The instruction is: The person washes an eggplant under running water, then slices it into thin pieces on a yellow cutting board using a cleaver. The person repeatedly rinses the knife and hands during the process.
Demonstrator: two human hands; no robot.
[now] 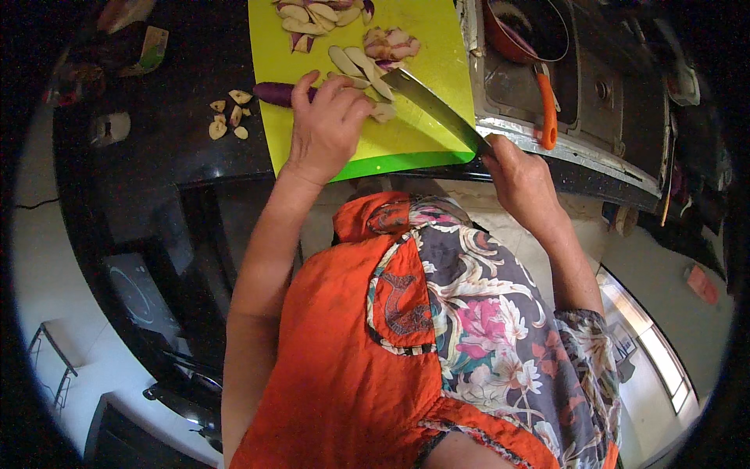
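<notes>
A long purple eggplant (273, 94) lies across a yellow-green cutting board (433, 35). My left hand (328, 121) is closed over its right part, fingers curled on top. My right hand (519, 176) grips the handle of a kitchen knife (431, 108), whose blade slants up and left over the board. The blade's tip is beside several pale oval eggplant slices (357, 62), just right of my left fingers. More purple-edged slices (308, 16) are heaped at the board's far side. A pinkish pile of cut pieces (391, 45) sits between them and the knife.
Several garlic cloves (219, 125) lie on the black counter (164, 148) left of the board. To the right, a dark pan (523, 27) with an orange handle (548, 117) rests on a metal surface. A small package (153, 48) stands at the far left.
</notes>
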